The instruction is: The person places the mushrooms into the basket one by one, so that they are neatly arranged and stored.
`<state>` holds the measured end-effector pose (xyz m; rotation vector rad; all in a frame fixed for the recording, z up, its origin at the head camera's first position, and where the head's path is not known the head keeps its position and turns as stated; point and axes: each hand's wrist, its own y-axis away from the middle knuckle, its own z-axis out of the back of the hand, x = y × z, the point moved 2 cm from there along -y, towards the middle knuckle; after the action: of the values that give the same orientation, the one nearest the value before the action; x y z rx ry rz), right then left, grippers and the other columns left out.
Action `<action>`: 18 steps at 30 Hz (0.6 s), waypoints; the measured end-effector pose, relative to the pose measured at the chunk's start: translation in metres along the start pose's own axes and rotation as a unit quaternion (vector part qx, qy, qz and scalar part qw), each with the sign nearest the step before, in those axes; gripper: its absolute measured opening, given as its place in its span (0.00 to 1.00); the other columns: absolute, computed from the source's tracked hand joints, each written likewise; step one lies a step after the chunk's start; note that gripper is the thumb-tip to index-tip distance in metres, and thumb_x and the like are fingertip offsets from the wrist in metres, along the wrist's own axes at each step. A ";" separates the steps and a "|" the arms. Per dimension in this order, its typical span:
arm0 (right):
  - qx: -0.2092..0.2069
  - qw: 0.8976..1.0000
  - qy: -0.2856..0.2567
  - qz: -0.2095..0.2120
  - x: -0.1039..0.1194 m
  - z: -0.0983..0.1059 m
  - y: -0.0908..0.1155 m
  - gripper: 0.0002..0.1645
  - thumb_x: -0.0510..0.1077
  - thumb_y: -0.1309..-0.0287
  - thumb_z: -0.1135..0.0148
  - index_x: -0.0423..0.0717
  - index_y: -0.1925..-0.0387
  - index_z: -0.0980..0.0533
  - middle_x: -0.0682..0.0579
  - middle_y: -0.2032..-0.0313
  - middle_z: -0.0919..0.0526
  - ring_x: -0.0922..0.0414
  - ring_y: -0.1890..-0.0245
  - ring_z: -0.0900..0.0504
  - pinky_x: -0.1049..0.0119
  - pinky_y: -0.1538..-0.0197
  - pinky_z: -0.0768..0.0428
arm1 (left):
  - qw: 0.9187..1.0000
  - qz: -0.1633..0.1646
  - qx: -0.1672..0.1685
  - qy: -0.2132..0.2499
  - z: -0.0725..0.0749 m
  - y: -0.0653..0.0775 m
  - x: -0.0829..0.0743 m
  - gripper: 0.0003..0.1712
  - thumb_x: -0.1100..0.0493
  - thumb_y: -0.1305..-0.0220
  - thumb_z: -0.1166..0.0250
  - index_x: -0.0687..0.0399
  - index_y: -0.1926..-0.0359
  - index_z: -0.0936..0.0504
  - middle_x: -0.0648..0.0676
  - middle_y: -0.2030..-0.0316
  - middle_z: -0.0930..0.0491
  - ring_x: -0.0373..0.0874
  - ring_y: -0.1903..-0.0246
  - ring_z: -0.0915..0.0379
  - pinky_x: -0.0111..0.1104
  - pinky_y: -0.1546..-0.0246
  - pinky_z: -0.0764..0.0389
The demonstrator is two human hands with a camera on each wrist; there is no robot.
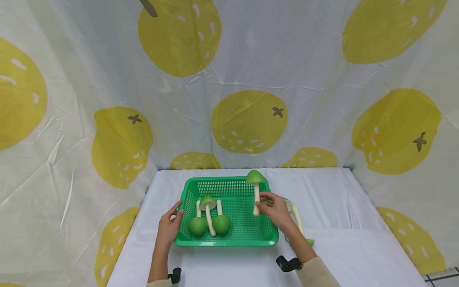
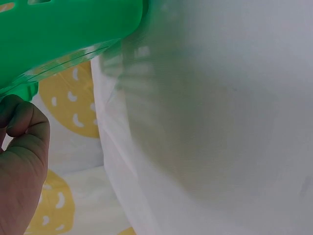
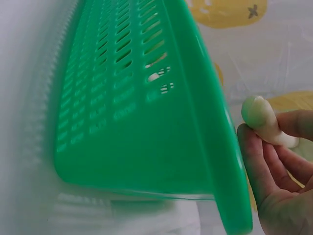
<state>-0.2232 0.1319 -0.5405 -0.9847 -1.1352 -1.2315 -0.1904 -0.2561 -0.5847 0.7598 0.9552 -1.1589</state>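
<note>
My right hand (image 1: 276, 211) pinches a green-capped mushroom (image 1: 255, 189) by its pale stem, cap upward, over the right side of a green basket (image 1: 226, 243). In the right wrist view, the stem's end (image 3: 257, 111) pokes out between thumb and fingers, beside the basket's rim (image 3: 215, 117). At the basket's left rim, my left hand (image 1: 169, 227) grips the edge between thumb and fingers; the left wrist view shows those curled fingers (image 2: 24, 117) only partly. Inside the basket's left half lie three more mushrooms (image 1: 221, 224), two with caps toward me and one (image 1: 207, 203) with its cap away.
Right of the basket, partly behind my right forearm, lie more pale stems (image 1: 297, 219) with a green cap (image 1: 310, 241). A white cloth (image 1: 344, 255) covers the table. Lemon-printed curtains (image 1: 315, 103) stand behind and on both sides.
</note>
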 end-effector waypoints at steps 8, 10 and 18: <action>0.012 1.000 0.006 -0.002 0.007 -0.009 0.002 0.26 0.36 0.32 0.35 0.32 0.36 0.26 0.35 0.48 0.21 0.50 0.58 0.13 0.54 0.56 0.12 | 1.000 0.000 0.002 -0.001 0.000 0.000 0.000 0.26 0.48 0.23 0.40 0.40 0.27 0.26 0.58 0.56 0.26 0.47 0.66 0.14 0.30 0.71 0.21; 0.016 1.000 0.006 -0.005 0.006 -0.011 0.000 0.26 0.36 0.32 0.35 0.31 0.35 0.26 0.34 0.48 0.21 0.50 0.58 0.13 0.51 0.55 0.12 | 1.000 0.000 0.003 0.002 0.000 0.000 -0.001 0.26 0.48 0.22 0.41 0.40 0.27 0.26 0.59 0.56 0.26 0.48 0.66 0.14 0.30 0.72 0.21; 0.013 1.000 0.023 0.009 -0.004 -0.023 -0.006 0.24 0.37 0.34 0.34 0.36 0.37 0.24 0.38 0.49 0.19 0.54 0.61 0.13 0.54 0.59 0.12 | 1.000 0.006 0.004 0.010 0.000 0.001 -0.002 0.25 0.50 0.22 0.41 0.39 0.27 0.26 0.59 0.56 0.26 0.49 0.65 0.13 0.30 0.71 0.20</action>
<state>-0.2271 0.1100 -0.5486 -0.9406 -1.1016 -1.2150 -0.1899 -0.2552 -0.5825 0.7833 0.9627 -1.1477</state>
